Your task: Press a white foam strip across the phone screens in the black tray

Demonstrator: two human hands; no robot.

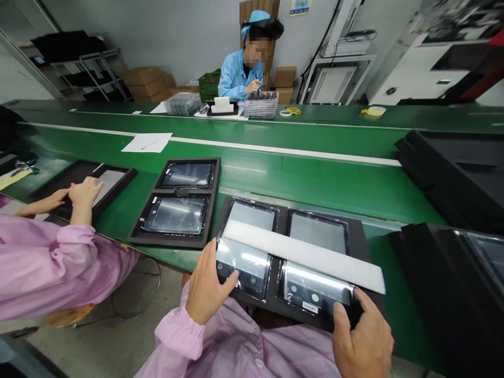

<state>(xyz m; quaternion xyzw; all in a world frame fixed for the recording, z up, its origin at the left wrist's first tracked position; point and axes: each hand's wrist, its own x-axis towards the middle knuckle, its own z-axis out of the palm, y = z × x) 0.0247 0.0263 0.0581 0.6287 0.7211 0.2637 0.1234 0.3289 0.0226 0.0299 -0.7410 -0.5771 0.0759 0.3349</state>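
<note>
The left hand (pixel 208 286) clasps with fingers together pointing far, its thumb (pixel 230 283) spread rightward; the forearm (pixel 175 338) angles in from the near left. Nearer and to the right, the right hand (pixel 364 333) also clasps, thumb and index finger both raised farward, slightly apart.

- Between left hand (pixel 208 289) and right hand (pixel 364 336): a tray (pixel 283 223) bearing four tablets (pixel 319 231), a strip (pixel 303 256) lying across it.
- Left of the left hand: a second tray (pixel 213 194) holding two tablets (pixel 175 214), paper (pixel 153 140) beyond it.
- Right of the right hand: stacked trays (pixel 421 283), another stack (pixel 427 173) beyond.
- Ahead, across the bench (pixel 307 184): a co-worker (pixel 234 76).
</note>
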